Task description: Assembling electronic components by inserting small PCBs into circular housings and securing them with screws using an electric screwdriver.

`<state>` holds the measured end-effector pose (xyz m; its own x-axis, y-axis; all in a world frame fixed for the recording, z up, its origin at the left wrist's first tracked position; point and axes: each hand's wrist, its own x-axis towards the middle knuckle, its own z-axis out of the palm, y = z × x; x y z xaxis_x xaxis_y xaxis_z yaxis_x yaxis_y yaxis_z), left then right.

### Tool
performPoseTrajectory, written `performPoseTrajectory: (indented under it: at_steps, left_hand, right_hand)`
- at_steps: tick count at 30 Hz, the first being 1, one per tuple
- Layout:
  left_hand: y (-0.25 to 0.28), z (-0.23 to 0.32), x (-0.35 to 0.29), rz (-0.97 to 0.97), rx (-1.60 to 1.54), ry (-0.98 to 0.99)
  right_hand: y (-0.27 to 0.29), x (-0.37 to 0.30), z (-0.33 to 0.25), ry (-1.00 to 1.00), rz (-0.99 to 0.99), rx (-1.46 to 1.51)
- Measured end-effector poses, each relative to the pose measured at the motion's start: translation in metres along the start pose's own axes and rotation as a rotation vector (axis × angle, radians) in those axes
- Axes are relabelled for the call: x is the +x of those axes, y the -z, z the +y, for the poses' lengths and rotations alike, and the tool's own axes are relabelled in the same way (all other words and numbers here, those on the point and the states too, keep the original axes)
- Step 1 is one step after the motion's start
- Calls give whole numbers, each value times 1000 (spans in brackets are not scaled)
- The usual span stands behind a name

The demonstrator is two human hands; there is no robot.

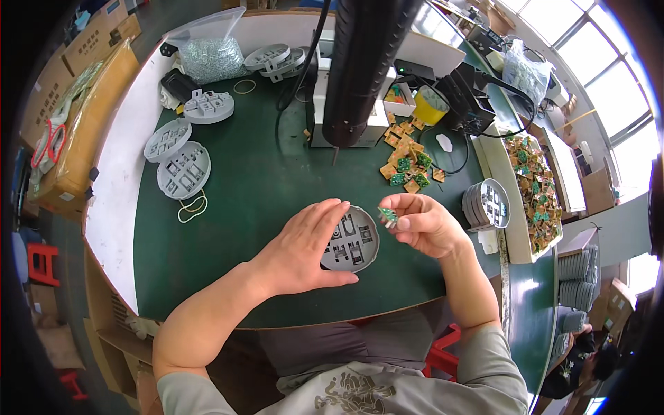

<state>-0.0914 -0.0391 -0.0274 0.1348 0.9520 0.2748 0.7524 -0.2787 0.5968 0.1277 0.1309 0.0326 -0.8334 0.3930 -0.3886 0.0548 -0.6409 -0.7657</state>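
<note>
A round grey plastic housing with several recessed compartments lies on the green worktop in front of me. My left hand spans its left side, fingertips at the far rim and thumb at the near rim, covering part of it. Just to the right, my right hand pinches a small green circuit board between thumb and fingers. The board is held above the worktop near the housing's upper right edge. Beyond it lies a loose pile of small orange-brown and green circuit boards.
More grey housings lie at the left, and a stack of them stands at the right. A long tray holds many boards. A black cylindrical tool hangs over the middle. A yellow container and a rubber band are farther off.
</note>
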Motion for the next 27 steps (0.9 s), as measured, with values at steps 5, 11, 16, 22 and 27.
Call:
performPoseTrajectory:
  at_steps: [5, 11, 16, 22, 27]
  left_hand:
    - [-1, 1, 5, -9, -17, -22]
    - [2, 1, 4, -28, -2, -1]
    - [2, 2, 6, -45, -9, 5]
    - [2, 2, 6, -43, -10, 5]
    - [3, 2, 5, -46, -33, 15]
  right_hand:
    - [25, 0, 6, -33, -22, 142]
    - [14, -1, 8, 39, 105, -54]
    - [11, -2, 8, -7, 70, 23]
    - [-3, -10, 7, 124, 143, -403]
    - [5, -8, 11, 395, 63, -1017]
